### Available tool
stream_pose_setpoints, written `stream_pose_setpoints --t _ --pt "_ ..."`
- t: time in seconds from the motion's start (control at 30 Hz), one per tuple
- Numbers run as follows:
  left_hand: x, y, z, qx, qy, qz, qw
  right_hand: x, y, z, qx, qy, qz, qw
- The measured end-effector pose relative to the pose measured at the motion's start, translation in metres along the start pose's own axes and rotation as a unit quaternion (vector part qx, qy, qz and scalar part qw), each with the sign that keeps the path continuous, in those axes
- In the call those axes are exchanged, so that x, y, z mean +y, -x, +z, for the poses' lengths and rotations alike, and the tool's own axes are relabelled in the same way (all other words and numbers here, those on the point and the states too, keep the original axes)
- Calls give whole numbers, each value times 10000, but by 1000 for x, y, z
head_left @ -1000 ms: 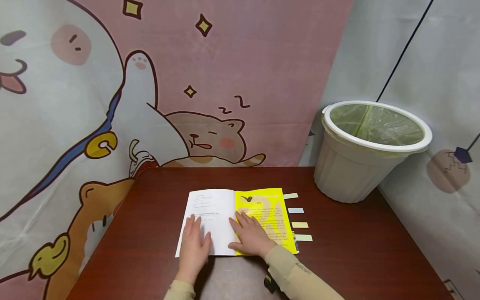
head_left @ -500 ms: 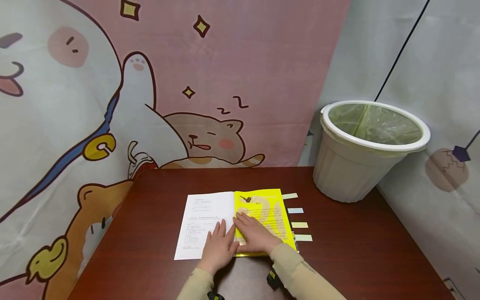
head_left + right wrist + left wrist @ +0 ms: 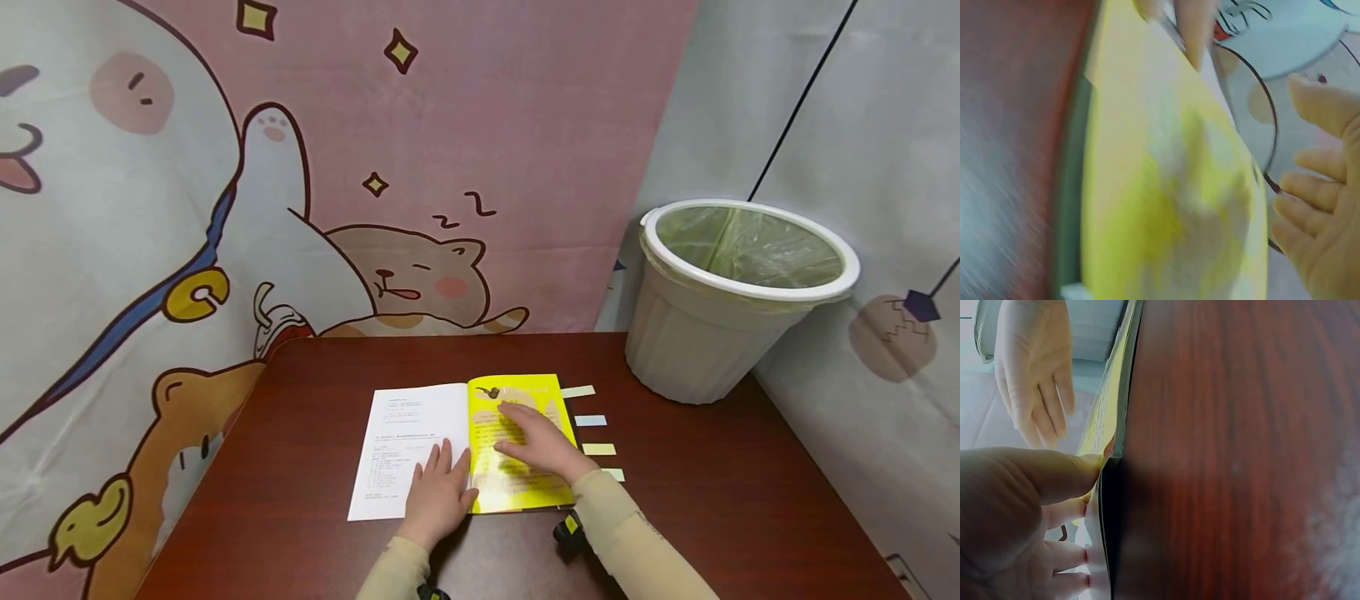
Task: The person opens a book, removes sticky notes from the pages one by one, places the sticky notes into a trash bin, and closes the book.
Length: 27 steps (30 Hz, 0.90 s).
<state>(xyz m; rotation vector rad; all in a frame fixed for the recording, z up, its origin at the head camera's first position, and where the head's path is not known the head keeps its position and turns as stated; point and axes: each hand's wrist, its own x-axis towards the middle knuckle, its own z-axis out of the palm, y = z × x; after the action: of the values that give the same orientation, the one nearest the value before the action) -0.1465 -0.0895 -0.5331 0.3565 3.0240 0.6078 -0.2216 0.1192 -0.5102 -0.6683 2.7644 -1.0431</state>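
Observation:
An open book lies on the table, with a white printed left page [image 3: 393, 437] and a bright yellow right page [image 3: 517, 492]. My left hand [image 3: 437, 500] rests on the white page beside the spine, its fingers extended. In the left wrist view, the thumb [image 3: 1066, 475] touches the book's near edge at the fold. Over the yellow page is my right hand [image 3: 543, 446], fingers loosely extended and holding nothing. The right wrist view shows this hand [image 3: 1329, 200] raised off the blurred yellow page [image 3: 1172, 187]. Several pale paper tabs [image 3: 591, 421] stick out past the book's right side.
A white bin [image 3: 697, 333] with a clear liner stands at the back right of the dark red wooden table [image 3: 300, 450]. Behind the table hangs a pink cartoon backdrop [image 3: 555, 167]. A black strapped device [image 3: 570, 533] shows by the right wrist.
My left hand has moved right across the white page toward the spine. My right hand has lifted from the spine area and shifted right over the yellow page.

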Motion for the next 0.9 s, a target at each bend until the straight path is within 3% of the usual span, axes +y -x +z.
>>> stream_pose_setpoints --t 0.13,0.27,0.57,0.9 --pt "0 -1 0 -56 77 -61 9999 11 -1 -20 785 -104 530 9955" --pt "1 0 0 -79 92 -74 9999 27 -1 -38 1200 -379 1099 9859" --pt "-1 0 2 18 103 -62 9999 53 -1 -50 874 -1069 2332 9626" --pt "-1 1 3 6 126 -40 9999 61 -6 -46 647 -1549 2806 9450"
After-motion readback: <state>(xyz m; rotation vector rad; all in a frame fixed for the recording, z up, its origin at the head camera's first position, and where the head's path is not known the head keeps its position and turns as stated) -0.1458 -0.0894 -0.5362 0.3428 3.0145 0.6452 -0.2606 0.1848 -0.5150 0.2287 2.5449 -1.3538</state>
